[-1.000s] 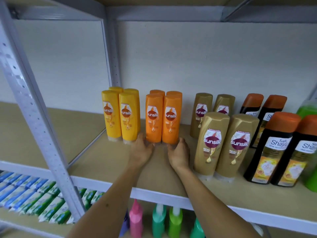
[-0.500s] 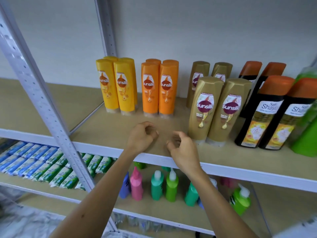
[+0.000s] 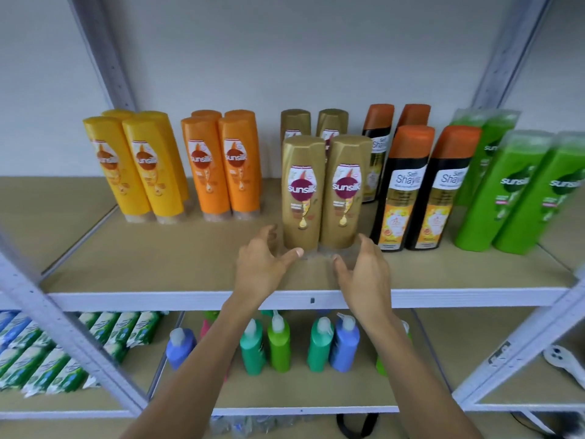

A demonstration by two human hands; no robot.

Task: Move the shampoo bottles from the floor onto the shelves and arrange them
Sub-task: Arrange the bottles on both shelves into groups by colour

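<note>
Your hands have shifted right since the earlier frame, off the orange bottles (image 3: 221, 166) to the front gold pair (image 3: 326, 191) on the shelf (image 3: 158, 264). Left hand (image 3: 262, 264) and right hand (image 3: 364, 274): fingers spread wide, holding nothing. Arranging step; next, likely push the pair back, squarely.

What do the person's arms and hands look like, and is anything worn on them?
Both forearms are bare, with no sleeves in view. The left hand and the right hand wear no gloves, and no ring, watch or bracelet shows. The left thumbnail looks short and unpainted.
</note>
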